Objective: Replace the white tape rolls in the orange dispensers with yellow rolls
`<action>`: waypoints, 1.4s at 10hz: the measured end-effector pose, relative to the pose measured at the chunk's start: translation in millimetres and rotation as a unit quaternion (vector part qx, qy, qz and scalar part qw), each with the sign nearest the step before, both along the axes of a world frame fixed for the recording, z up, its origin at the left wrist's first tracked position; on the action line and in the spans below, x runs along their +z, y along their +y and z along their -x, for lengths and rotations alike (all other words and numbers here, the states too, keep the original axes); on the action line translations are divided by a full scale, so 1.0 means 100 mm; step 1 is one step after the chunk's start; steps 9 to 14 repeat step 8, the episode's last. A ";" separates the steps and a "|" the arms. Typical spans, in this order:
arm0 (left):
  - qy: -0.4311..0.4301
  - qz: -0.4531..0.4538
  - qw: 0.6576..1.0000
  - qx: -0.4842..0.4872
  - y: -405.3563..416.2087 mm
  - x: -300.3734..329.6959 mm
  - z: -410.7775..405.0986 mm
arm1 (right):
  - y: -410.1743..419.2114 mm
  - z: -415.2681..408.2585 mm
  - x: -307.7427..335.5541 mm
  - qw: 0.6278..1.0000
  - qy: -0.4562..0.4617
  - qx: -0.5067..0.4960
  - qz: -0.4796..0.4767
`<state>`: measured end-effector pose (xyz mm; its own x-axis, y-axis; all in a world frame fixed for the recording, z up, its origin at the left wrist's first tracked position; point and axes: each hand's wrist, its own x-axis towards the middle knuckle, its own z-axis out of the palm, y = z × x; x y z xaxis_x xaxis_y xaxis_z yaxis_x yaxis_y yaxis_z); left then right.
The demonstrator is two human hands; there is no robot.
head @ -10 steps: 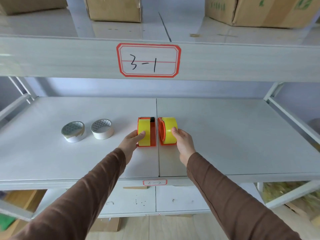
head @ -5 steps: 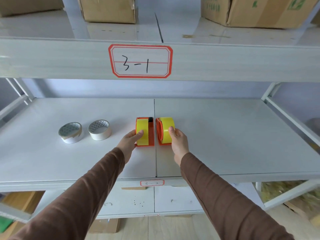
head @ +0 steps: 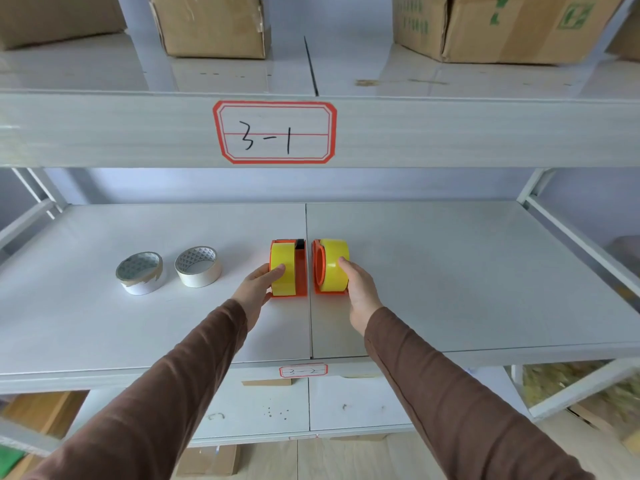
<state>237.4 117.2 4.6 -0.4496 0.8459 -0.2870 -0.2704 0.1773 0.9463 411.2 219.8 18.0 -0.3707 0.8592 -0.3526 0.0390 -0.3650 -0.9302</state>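
Note:
Two orange dispensers stand side by side at the middle of the white shelf (head: pixel 450 271). The left dispenser (head: pixel 300 268) carries a yellow roll (head: pixel 282 261), and my left hand (head: pixel 258 289) rests on that roll's near left side with fingers on the tape. The right dispenser (head: pixel 318 268) carries another yellow roll (head: pixel 334 265), with my right hand (head: pixel 358 292) touching its near right side. Two white rolls lie flat to the left: one (head: pixel 198 266) nearer the dispensers, one (head: pixel 139 273) farther left with a loose torn end.
An upper shelf beam with a label reading 3-1 (head: pixel 274 132) hangs above. Cardboard boxes (head: pixel 211 24) sit on the upper shelf. Metal frame bars run along the shelf's right side (head: pixel 575 244) and left side. A lower shelf lies beneath.
Both hands stay on the dispensers' yellow rolls. The view has shifted slightly; the dispensers and white rolls keep their places on the shelf.

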 end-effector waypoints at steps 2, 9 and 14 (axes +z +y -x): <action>0.004 0.009 1.000 0.009 0.01 0.00 0.02 | 0.04 -0.06 -0.03 0.999 -0.020 0.025 -0.032; 0.065 0.007 0.997 0.033 -0.10 0.14 0.03 | 0.03 -0.15 0.12 0.994 -0.028 0.002 -0.108; 0.065 0.007 0.997 0.033 -0.10 0.14 0.03 | 0.03 -0.15 0.12 0.994 -0.028 0.002 -0.108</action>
